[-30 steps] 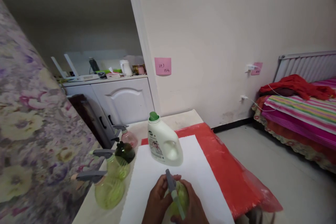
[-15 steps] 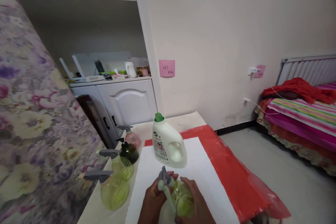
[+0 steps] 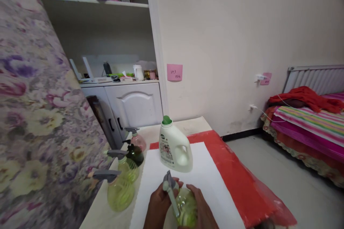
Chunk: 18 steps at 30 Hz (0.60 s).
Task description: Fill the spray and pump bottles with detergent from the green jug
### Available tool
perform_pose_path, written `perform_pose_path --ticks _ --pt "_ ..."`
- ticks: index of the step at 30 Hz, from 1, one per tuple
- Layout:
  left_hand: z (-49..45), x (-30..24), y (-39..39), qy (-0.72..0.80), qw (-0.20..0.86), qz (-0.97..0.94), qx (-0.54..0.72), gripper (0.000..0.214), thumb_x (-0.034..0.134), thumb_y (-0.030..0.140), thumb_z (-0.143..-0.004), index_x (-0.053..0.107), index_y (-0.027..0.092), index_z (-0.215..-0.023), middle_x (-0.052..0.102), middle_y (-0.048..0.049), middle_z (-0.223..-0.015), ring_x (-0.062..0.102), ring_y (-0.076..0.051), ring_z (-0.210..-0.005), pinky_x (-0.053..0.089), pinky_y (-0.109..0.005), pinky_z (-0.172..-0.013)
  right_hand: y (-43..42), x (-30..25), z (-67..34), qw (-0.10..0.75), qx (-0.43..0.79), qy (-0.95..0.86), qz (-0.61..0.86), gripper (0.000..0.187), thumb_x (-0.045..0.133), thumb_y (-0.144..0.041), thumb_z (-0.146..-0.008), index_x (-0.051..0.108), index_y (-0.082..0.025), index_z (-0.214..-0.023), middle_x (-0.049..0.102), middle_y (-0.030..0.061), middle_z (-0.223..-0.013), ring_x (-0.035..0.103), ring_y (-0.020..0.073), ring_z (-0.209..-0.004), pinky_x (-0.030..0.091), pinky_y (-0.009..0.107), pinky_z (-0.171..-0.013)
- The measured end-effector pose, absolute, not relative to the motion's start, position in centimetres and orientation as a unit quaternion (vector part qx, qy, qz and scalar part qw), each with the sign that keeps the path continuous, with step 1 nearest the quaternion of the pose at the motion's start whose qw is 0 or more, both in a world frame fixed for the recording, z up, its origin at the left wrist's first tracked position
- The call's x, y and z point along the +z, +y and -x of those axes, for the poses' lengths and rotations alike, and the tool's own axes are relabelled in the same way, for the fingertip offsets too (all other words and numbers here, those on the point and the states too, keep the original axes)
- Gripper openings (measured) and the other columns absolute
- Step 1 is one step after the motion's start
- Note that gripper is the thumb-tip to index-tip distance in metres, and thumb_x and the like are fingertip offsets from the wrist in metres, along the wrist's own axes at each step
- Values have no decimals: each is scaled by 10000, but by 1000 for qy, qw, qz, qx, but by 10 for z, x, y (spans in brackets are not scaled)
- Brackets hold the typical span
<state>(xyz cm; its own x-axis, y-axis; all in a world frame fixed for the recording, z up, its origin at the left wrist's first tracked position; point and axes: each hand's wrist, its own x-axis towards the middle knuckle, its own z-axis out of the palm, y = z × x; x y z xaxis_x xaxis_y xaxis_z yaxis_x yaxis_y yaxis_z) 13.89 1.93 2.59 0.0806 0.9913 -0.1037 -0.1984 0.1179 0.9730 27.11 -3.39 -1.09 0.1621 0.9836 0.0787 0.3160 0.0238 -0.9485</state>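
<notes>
My left hand (image 3: pixel 157 205) is closed around the grey and pale-green trigger head (image 3: pixel 168 182) of a spray bottle, near its neck. My right hand (image 3: pixel 202 207) wraps the side of the round, clear yellow-green spray bottle (image 3: pixel 186 205). The head's trigger side points toward me. My fingers cover the neck, so I cannot tell how firmly head and bottle are joined. Just beyond my hands stands a large white detergent jug (image 3: pixel 174 148) with a green spout, upright on a white sheet (image 3: pixel 217 189).
Along the table's left edge stand two yellow-green spray bottles (image 3: pixel 120 195), a dark green pump bottle (image 3: pixel 135 154) and a pink spray bottle (image 3: pixel 138 140). Red plastic sheeting (image 3: pixel 231 175) drapes over the right edge. A floral curtain (image 3: pixel 40 121) hangs at left; a bed (image 3: pixel 309 121) is at right.
The view has tilted up and turned slightly left. Both hands keep their hold; the bottle has turned a little in my right hand. The other bottles and the jug stand as before.
</notes>
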Motion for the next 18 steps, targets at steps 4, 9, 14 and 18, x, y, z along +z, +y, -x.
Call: perform_pose_path --ticks 4,9,14,18 --pt "-142 20 22 448 608 -404 517 578 870 516 -485 718 164 -917 792 -129 -887 722 -339 -911 549 -445 -849 -38 3 -265 459 324 -510 651 814 662 -64 -428 413 -282 -1172 593 63 -1178 590 295 -1089 475 415 -960" --pt "-144 25 20 423 634 -385 521 525 864 496 -519 708 167 -898 795 -103 -869 732 -315 -866 541 -433 -866 -39 13 -267 464 254 -550 647 723 667 -79 -434 474 -278 -1102 622 54 -1034 592 320 -1007 508 419 -859" --pt "-143 49 10 417 631 -424 499 446 803 507 -612 701 186 -906 794 -88 -883 725 -322 -922 562 -401 -823 -39 16 -277 472 281 -556 624 747 666 -97 -424 509 -280 -1130 649 25 -1037 624 284 -962 514 375 -836" --pt "-140 61 1 415 609 -457 497 420 782 549 -622 728 201 -851 790 -92 -901 720 -336 -937 574 -416 -832 -34 11 -286 492 475 -504 527 628 680 -170 -439 572 -269 -1050 709 -4 -966 650 246 -875 498 339 -808"
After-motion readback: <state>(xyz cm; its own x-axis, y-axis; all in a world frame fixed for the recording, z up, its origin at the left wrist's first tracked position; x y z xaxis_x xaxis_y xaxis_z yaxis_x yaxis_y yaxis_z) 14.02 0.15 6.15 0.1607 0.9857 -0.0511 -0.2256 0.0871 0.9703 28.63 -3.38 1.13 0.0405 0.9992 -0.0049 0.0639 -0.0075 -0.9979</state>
